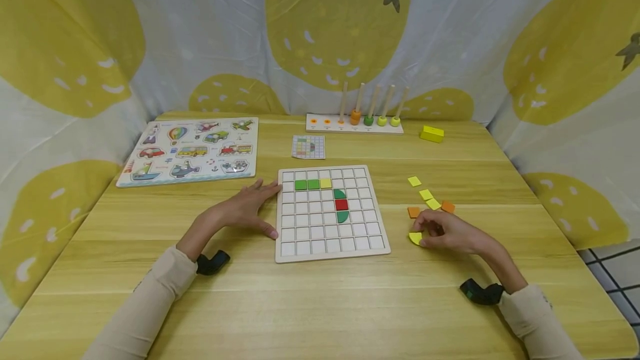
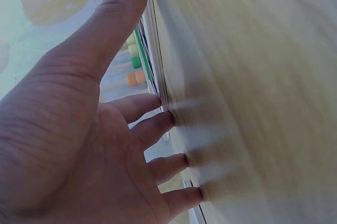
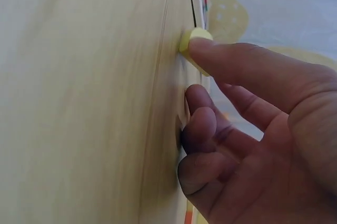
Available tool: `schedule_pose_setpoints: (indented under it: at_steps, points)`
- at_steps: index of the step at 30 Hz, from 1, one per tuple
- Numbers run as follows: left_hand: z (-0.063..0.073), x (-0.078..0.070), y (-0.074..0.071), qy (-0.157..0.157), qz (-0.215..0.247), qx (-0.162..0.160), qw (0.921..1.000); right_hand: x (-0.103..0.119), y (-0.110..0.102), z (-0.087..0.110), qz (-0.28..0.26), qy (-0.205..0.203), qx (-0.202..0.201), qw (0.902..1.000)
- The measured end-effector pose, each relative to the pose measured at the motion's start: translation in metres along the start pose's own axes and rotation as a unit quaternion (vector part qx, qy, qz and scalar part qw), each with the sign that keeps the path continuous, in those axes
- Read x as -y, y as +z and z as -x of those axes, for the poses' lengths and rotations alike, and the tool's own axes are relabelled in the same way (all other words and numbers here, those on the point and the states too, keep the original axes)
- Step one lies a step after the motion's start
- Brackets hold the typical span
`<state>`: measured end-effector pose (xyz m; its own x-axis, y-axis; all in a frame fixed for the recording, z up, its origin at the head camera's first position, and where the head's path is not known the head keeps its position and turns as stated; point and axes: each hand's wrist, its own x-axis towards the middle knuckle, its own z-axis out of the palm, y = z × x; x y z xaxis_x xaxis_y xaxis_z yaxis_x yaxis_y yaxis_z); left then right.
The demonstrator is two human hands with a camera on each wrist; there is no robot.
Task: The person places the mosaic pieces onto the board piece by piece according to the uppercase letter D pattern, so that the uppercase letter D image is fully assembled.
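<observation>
A white grid board [image 1: 317, 233] lies on the table. Two light green squares, a yellow square [image 1: 325, 183], a red square [image 1: 341, 204] and two dark green rounded tiles [image 1: 342, 216] sit in its cells. My left hand [image 1: 246, 206] rests at the board's left edge, fingers spread, with thumb and a fingertip touching it. To the board's right, my right hand [image 1: 449, 231] pinches a yellow rounded tile [image 1: 415, 238] between thumb and finger; the right wrist view shows this tile [image 3: 202, 35] at the table surface. Its other fingers are curled.
Loose yellow squares [image 1: 414, 181] and orange tiles [image 1: 413, 212] lie just beyond my right hand. Behind the board are a pattern card [image 1: 308, 147], a peg stand [image 1: 327, 122] with coloured beads and a yellow block [image 1: 432, 133]. A vehicle puzzle [image 1: 192, 151] lies at back left.
</observation>
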<state>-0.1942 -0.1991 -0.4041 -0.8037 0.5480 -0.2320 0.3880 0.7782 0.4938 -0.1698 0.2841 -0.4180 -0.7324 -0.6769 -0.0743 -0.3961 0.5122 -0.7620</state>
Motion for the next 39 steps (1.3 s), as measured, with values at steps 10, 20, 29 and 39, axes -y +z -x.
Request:
schedule_pose_setpoints:
  at_steps: [10, 20, 29, 39]
  points:
    - [0.001, 0.001, 0.001, 0.0, 0.002, 0.001, 1.0, 0.005, 0.002, -0.005, -0.007, 0.037, -0.003, 0.9993]
    - [0.001, -0.001, 0.001, 0.0, 0.005, 0.003, 1.0, 0.013, 0.002, -0.026, -0.034, 0.034, 0.002, 0.9988]
    - [0.001, 0.001, 0.001, 0.002, 0.001, 0.001, 1.0, 0.029, 0.004, -0.058, -0.056, 0.022, 0.001, 0.9982]
    - [0.0, 0.001, 0.0, 0.003, 0.002, 0.001, 1.0, 0.04, 0.017, -0.085, -0.054, -0.008, 0.001, 0.9985]
